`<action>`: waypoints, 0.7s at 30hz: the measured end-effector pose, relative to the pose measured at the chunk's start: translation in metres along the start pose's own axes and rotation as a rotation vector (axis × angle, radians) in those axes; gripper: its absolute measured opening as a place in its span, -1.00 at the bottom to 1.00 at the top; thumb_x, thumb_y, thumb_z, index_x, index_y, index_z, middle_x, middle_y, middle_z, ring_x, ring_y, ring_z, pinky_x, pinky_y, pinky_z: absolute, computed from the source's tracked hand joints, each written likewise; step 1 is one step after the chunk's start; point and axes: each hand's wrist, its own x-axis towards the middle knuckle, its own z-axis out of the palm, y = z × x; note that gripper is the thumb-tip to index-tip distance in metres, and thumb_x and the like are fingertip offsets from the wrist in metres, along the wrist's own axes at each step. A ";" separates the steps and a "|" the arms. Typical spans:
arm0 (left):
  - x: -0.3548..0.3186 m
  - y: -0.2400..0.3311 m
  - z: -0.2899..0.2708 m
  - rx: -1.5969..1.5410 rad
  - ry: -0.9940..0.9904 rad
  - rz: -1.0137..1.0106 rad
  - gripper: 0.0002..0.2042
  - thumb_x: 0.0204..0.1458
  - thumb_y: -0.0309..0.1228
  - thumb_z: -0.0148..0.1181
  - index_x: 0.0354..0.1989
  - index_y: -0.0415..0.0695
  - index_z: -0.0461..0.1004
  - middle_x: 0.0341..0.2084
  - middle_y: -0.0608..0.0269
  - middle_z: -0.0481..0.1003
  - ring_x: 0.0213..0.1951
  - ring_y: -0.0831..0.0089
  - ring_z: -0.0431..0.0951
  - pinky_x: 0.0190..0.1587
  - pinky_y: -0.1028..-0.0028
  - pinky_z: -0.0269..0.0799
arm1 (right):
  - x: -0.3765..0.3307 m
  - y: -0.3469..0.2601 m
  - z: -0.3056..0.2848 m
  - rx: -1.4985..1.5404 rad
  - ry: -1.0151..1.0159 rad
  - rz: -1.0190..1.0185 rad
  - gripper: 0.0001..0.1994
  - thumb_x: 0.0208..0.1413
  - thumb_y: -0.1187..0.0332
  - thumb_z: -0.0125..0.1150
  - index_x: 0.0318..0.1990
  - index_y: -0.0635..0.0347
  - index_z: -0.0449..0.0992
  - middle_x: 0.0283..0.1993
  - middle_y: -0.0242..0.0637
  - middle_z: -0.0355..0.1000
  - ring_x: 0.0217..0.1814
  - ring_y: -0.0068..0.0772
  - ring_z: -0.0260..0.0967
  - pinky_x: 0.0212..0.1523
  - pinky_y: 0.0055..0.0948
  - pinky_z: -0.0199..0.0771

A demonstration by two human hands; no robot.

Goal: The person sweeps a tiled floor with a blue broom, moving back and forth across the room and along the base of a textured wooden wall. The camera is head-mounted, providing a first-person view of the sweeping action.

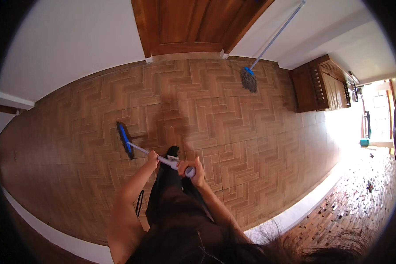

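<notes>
A broom with a blue head and dark bristles (125,140) rests on the brown tiled floor (237,127), left of my feet. Its pale handle (139,149) slants up toward me. My left hand (153,159) is wrapped round the handle partway along. Close to the handle's top end, my right hand (192,170) grips it too, with the thumb raised and the rounded end showing past the fingers. Below the handle, one dark shoe (173,152) shows on the floor; dark trousers cover my legs.
A mop (249,81) with a blue socket leans against the far right wall beside a wooden door (185,26). Further right stands a wooden cabinet (312,86). A pale ledge (295,215) borders a mosaic-like floor (352,193) on the right, near a bright opening.
</notes>
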 end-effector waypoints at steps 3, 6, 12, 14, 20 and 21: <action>-0.056 -0.032 0.084 0.406 -0.322 0.103 -0.80 -0.13 -0.28 -0.10 -0.39 -0.14 0.24 -0.48 0.20 0.25 -0.36 0.44 0.27 -0.41 0.41 0.23 | -0.025 -0.016 -0.038 -0.053 0.505 0.058 -0.47 0.00 0.06 -0.42 -0.79 0.26 0.25 -0.82 -0.29 0.13 -0.74 -0.39 0.08 -0.53 -0.48 0.13; -0.186 -0.031 0.196 0.577 -0.390 -0.072 -0.76 -0.12 -0.30 -0.19 -0.32 -0.18 0.23 -0.41 0.17 0.27 -0.42 0.42 0.28 -0.43 0.40 0.28 | -0.027 -0.100 -0.034 -0.106 0.579 -0.302 -0.52 0.00 0.14 -0.42 -0.85 0.18 0.15 -0.88 -0.27 0.07 -0.82 -0.42 -0.02 -0.60 -0.41 0.07; -0.112 -0.096 0.323 0.973 -0.896 -0.303 -0.82 -0.16 -0.24 -0.17 -0.56 -0.05 0.27 -0.70 0.41 0.34 -0.60 0.55 0.36 -0.48 0.51 0.32 | 0.001 -0.079 -0.047 -0.534 0.763 -0.318 -0.54 0.02 0.18 -0.36 -0.85 0.21 0.13 -0.85 -0.28 0.10 -0.81 -0.47 0.01 -0.66 -0.50 0.03; -0.158 -0.108 0.339 0.904 -0.875 -0.350 -0.83 -0.17 -0.22 -0.15 -0.56 -0.03 0.28 -0.67 0.43 0.36 -0.56 0.56 0.38 -0.44 0.54 0.33 | -0.011 -0.081 -0.062 -0.723 0.900 -0.331 -0.54 0.01 0.17 -0.33 -0.83 0.23 0.15 -0.83 -0.27 0.13 -0.80 -0.49 0.03 -0.70 -0.52 0.01; -0.221 -0.061 0.296 0.505 -0.945 -0.068 -0.77 -0.12 -0.24 -0.03 -0.55 -0.17 0.31 -0.64 0.29 0.36 -0.57 0.57 0.36 -0.51 0.57 0.28 | -0.021 -0.167 -0.039 -0.603 0.481 -0.458 -0.54 0.00 0.15 -0.28 -0.82 0.26 0.22 -0.84 -0.24 0.16 -0.79 -0.36 0.17 -0.71 -0.51 0.19; -0.237 -0.044 0.285 0.458 -0.882 -0.009 -0.76 -0.12 -0.23 -0.03 -0.57 -0.17 0.32 -0.64 0.29 0.36 -0.60 0.58 0.35 -0.56 0.60 0.25 | -0.020 -0.178 -0.038 -0.696 0.364 -0.578 -0.58 -0.02 0.20 -0.32 -0.80 0.27 0.19 -0.89 -0.26 0.12 -0.88 -0.39 0.08 -0.78 -0.41 0.18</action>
